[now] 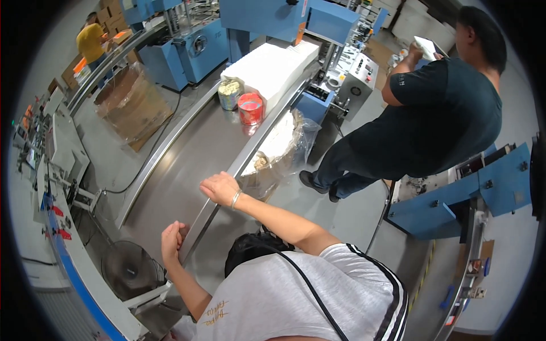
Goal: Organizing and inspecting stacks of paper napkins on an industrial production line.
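My right hand, a bangle at its wrist, rests on the near metal rim of a long grey metal table, its fingers bent together over that rim. Closer to me, my left hand is closed, fingers curled inward beside the same rim; nothing shows in it. Farther along the table stand a red round container and a patterned blue-green one with pale crumpled stuff at its top. Behind them lies a long white stack of what looks like thin sheets.
A plastic-lined bin of white material stands right of the table. A person in dark clothes stands at right, holding a white flat object. Blue machines are behind. A large carton and a round fan are at left.
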`<state>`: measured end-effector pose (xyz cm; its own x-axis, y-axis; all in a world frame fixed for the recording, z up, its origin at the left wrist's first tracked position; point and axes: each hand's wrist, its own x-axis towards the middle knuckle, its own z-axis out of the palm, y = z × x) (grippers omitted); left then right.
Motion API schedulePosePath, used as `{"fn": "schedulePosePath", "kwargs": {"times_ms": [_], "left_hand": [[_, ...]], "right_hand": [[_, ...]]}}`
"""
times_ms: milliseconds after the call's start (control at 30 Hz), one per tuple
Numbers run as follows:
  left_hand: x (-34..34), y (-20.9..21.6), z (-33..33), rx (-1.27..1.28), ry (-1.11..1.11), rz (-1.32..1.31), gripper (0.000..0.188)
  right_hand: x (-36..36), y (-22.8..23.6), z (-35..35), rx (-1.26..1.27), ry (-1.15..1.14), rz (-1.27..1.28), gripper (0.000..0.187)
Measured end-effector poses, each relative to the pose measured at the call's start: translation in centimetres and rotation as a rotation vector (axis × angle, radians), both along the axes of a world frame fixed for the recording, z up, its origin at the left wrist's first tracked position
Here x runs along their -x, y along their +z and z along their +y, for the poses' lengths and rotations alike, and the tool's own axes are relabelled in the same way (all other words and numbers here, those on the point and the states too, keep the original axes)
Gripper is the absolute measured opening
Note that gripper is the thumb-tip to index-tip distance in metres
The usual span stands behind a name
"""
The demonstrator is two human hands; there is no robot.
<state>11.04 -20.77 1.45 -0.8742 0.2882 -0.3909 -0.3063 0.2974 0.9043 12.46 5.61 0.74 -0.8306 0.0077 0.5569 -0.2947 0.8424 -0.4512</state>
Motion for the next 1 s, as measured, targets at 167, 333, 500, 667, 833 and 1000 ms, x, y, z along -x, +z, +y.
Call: {"fn": "schedulePosePath", "kwargs": {"times_ms": [167,333,500,667,833,1000], "left_hand": [[-0.12,0.59,0.26,0.002,-0.021,-0.032,0.029],[0.0,0.05,0.09,0.016,0.001,-0.071,0.028],[-0.14,-0.09,-0.08,0.031,0.016,-0.077,0.028],[-0.12,0.35,0.27,0.022,0.034,-0.048,0.027],[-0.17,0.36,0.21,-0.012,0.007,-0.047,0.027],[-0.08,-0.15,0.14,-0.051,0.006,-0.047,0.029]], "right_hand": [[-0.18,-0.01,0.01,-0.004,-0.009,0.008,0.01],[-0.15,0.0,0.02,0.018,-0.015,0.017,0.008],[-0.12,-0.15,-0.13,0.061,-0.005,0.068,0.005],[-0.22,0.29,0.13,0.066,-0.027,0.074,0.007],[-0.39,0.27,0.06,0.093,-0.005,0.015,0.012],[-0.36,0.37,0.17,0.088,-0.013,0.071,0.01]]}}
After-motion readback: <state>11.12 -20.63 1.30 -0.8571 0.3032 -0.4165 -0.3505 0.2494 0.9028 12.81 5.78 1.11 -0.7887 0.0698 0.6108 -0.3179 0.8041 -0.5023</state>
